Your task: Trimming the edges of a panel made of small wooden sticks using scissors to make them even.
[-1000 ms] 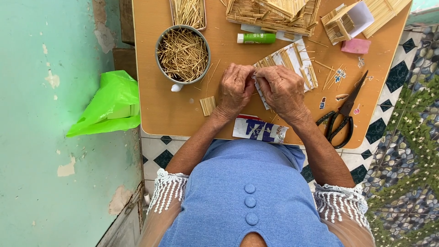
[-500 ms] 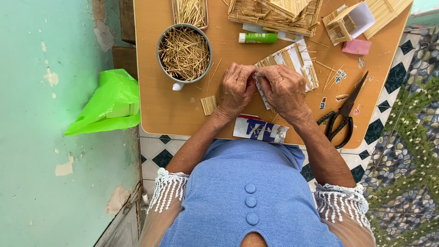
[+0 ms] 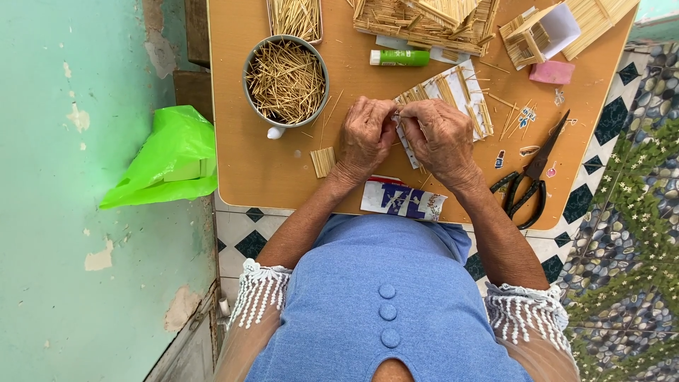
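Hands [image 3: 403, 134] pinching stick panel [image 3: 453, 99] (fingertips meeting)

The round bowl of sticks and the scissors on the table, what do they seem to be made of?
The round bowl looks like grey metal, perhaps enamelled: thin rim with a dull sheen. The sticks inside look like pale wood or bamboo, matte and straw-coloured. The scissors seem dark metal, unpolished, blades and loop handles alike.

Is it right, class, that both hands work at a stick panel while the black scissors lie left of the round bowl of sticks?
Not quite. The head view shows the scissors on the table's right side, far right of the bowl. Both hands, left and right, do work at the stick panel.
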